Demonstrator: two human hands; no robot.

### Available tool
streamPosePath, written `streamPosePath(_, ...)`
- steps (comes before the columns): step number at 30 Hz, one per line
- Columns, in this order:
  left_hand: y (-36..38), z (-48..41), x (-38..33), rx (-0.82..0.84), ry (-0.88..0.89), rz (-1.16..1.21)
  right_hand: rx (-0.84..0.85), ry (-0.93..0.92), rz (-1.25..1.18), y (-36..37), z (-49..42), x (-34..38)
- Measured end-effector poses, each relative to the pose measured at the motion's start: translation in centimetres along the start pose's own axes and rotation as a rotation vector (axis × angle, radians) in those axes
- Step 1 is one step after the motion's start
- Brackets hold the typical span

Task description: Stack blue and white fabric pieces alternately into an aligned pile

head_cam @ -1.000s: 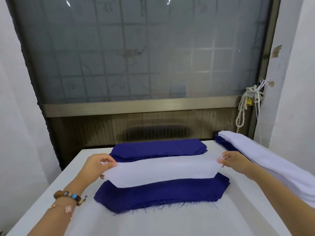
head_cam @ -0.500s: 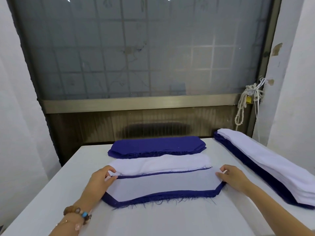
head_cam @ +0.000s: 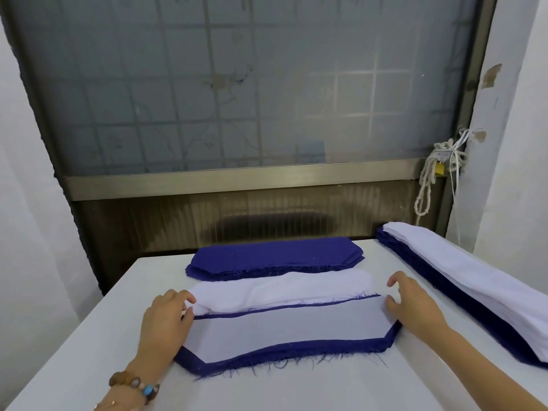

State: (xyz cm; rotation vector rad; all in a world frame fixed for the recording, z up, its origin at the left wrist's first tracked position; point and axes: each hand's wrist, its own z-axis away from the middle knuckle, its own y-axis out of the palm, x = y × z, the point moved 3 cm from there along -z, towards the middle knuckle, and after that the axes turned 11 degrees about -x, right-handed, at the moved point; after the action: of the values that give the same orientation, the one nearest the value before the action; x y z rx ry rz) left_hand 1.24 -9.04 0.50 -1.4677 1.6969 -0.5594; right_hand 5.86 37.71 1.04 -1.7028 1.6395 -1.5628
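On the near pile, a white fabric piece [head_cam: 290, 327] lies flat on a blue fabric piece [head_cam: 281, 355], whose frayed edge shows all round it. My left hand [head_cam: 166, 318] rests on the left end of the white piece, its fingers bent and its fingertips at the edge of the white pile [head_cam: 281, 286] behind. At the right end, my right hand [head_cam: 412, 301] has loosely spread fingers and grips nothing; its thumb is by the piece's corner. A blue pile [head_cam: 275, 255] sits farther back.
A long stack of blue and white fabric [head_cam: 462, 277] runs along the right side of the white table [head_cam: 89, 345]. A window and wall stand just behind the table's far edge. A rope bundle [head_cam: 430, 179] hangs at the right.
The white piece, held in the air by both ends a second ago, now lies on the blue piece. My right hand's fingers have let go and lifted.
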Motion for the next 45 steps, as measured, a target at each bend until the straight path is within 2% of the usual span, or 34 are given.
streamPosePath(3,0.4,-1.1,-2.1,-0.042,0.032,0.132,-0.064,-0.168,0.041,1.1,-0.7,3.5)
streamPosePath(7,2.2,-2.6,-7.5,0.021,0.214,0.304,0.059,-0.376,-0.035,4.5,-1.3,9.2)
streamPosePath(13,7.0,-3.4,-13.5,0.194,0.41,0.208,0.173,-0.546,-0.152,9.1,-2.0,15.8)
streamPosePath(18,8.8,-2.7,-12.5,0.197,0.329,0.354,0.186,-0.472,-0.191,11.7,-1.7,15.2)
streamPosePath(23,8.2,-2.7,-12.8,0.148,0.342,0.269,0.164,-0.486,-0.182,12.0,-1.8,15.0)
streamPosePath(28,7.4,-2.2,-13.2,0.175,0.356,0.399,0.15,-0.511,-0.198,11.9,-1.6,15.0)
streamPosePath(32,7.3,-2.3,-13.2,0.21,0.318,0.386,0.155,-0.49,-0.168,11.5,-1.9,15.2)
streamPosePath(34,7.5,-2.6,-12.7,0.263,0.296,0.33,0.223,-0.484,-0.125,10.9,-2.6,15.2)
streamPosePath(38,7.7,-4.2,-11.0,0.361,0.322,0.067,0.403,-0.457,0.024,8.8,-4.4,13.7)
streamPosePath(41,7.2,-5.6,-8.2,0.392,0.258,0.021,0.421,-0.404,0.164,6.9,-5.9,11.4)
streamPosePath(45,6.2,-6.4,-4.2,0.388,0.065,0.039,0.415,-0.258,0.289,4.9,-7.3,7.3)
